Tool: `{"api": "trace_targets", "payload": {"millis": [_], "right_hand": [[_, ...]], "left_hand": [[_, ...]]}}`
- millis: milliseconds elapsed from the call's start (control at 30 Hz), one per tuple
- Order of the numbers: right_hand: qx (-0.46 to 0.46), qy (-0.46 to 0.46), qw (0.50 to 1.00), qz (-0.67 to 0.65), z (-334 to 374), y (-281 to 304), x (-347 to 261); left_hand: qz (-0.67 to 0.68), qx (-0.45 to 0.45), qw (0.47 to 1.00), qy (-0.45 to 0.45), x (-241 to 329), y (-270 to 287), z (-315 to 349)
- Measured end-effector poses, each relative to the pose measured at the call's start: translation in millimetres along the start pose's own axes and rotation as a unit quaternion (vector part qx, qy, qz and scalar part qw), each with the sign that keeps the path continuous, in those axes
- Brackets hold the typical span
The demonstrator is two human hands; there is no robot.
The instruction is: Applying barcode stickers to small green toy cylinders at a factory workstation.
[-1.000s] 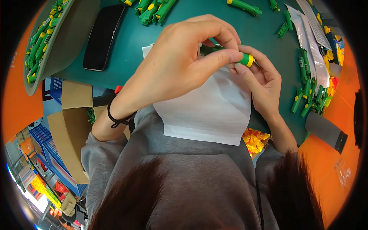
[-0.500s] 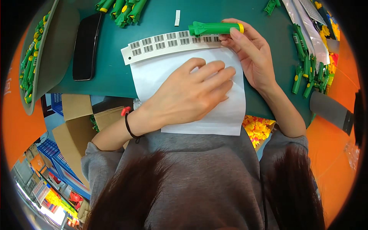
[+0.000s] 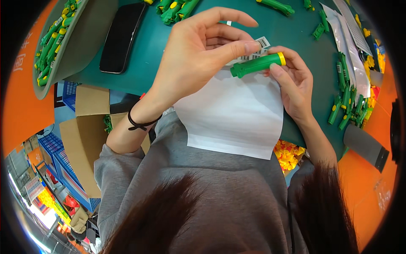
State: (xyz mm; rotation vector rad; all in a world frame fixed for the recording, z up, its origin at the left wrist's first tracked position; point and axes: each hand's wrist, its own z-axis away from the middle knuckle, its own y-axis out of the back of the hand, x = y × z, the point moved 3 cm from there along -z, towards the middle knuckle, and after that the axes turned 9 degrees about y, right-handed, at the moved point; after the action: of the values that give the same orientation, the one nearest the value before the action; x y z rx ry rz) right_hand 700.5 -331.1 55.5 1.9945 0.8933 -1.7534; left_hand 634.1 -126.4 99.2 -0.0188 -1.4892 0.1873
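Between the thumb and fingers of my right hand (image 3: 296, 86) is a small green plastic tube (image 3: 259, 64) with a yellow end, lying nearly level. My left hand (image 3: 190, 57) is raised just to the left of it, its index finger stretched out above. A small white barcode sticker (image 3: 264, 42) sits at the left thumb tip, over the tube. Behind the tube and left thumb, a strip of printed barcode labels is mostly hidden. Its plain white backing sheet (image 3: 232, 114) hangs over the table's near edge toward my lap.
A black phone (image 3: 122, 38) lies at left beside a grey bin (image 3: 84, 51) of green tubes. More green pieces (image 3: 344, 91) lie at right near plastic bags (image 3: 349, 46). Below the table are an open cardboard box (image 3: 84, 152) and red-yellow pieces (image 3: 288, 155).
My left hand has lifted off the white sheet and moved up beside the tube, a barcode sticker now at its thumb. The right hand still holds the tube, now slightly tilted. The view has shifted.
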Motion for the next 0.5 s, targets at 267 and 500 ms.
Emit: {"api": "trace_targets", "payload": {"millis": [267,500], "right_hand": [[0.005,0.018,1.0,-0.019,-0.9,-1.2,0.0],[-0.001,0.033,0.999,-0.003,-1.5,-0.7,-1.3]], "left_hand": [[-0.027,-0.037,0.999,0.029,-2.8,10.1,-7.1],[-0.094,-0.043,0.995,0.005,0.4,3.8,-8.1]]}}
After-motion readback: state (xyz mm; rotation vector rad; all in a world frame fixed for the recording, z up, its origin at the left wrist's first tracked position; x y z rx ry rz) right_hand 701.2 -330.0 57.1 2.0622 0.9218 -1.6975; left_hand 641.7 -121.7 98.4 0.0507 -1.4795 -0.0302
